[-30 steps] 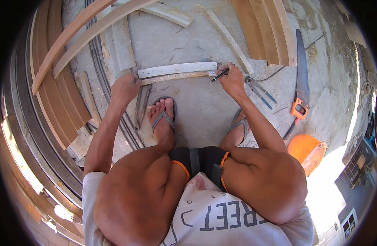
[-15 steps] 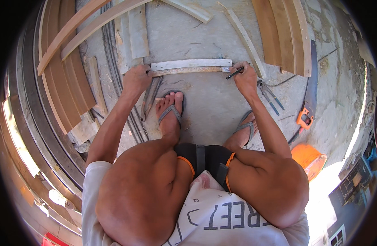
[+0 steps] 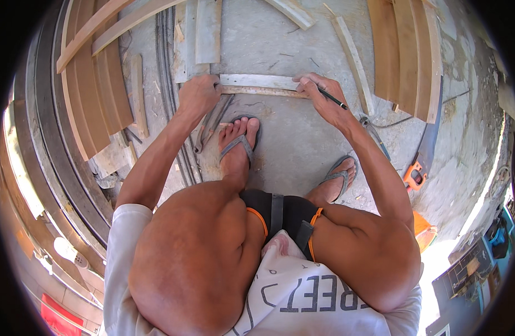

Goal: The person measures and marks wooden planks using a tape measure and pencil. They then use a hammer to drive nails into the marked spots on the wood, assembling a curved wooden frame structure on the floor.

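Observation:
A pale, whitewashed wooden strip [image 3: 258,82] lies crosswise over the concrete, beyond my feet. Along its near side runs a narrow tan strip [image 3: 266,91]; whether it is a separate piece I cannot tell. My left hand [image 3: 199,96] is closed at the left end of both, its fingertips partly hidden. At the right end, my right hand [image 3: 323,94] has fingers bent against the pale strip. That hand also holds a slim black pencil [image 3: 332,98], slanting down to the right across the palm. Pincers [image 3: 211,126] with dark handles lie just below my left hand.
Brown grooved boards [image 3: 92,101] lie at left, and more boards [image 3: 405,56] at upper right. A handsaw with an orange handle [image 3: 415,176] rests at right, near a second pair of pincers [image 3: 376,134]. Long dark bars [image 3: 169,101] run beside my left arm.
My right hand has moved left and inward along the pale strip, covering its right end. The pencil now points down to the right instead of down to the left. The view has shifted slightly.

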Motion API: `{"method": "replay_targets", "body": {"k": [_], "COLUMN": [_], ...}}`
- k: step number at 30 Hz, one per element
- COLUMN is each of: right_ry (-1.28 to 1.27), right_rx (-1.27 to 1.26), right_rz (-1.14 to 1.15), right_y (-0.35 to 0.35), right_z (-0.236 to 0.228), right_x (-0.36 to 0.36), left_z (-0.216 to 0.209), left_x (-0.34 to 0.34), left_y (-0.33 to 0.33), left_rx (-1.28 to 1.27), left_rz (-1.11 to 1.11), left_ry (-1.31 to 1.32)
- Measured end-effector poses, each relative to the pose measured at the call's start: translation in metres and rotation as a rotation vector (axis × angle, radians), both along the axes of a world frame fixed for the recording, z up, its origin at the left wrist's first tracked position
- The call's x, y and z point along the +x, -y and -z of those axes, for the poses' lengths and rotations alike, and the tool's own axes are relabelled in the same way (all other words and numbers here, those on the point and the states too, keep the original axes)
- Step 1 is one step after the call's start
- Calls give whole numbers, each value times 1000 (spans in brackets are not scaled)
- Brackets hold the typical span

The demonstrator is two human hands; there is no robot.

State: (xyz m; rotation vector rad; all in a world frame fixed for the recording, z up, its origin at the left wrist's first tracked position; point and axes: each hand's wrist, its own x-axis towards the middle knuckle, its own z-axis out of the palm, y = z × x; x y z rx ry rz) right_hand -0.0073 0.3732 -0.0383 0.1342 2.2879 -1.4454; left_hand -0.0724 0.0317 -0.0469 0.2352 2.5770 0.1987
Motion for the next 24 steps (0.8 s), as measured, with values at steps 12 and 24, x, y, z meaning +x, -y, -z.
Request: {"method": "replay_targets", "body": {"k": [12,24], "right_ry": [114,146], "right_rx": [-30,-69], "right_rz": [-87,130], "right_y": [7,-50], "right_z": [28,9], "right_x": [-17,-34], "left_z": [1,-1], "left_x": [-1,-13], "left_y": [-1,5], "left_rx": [-3,130], "left_rz": [-50,-35], "left_ry": [40,138]}}
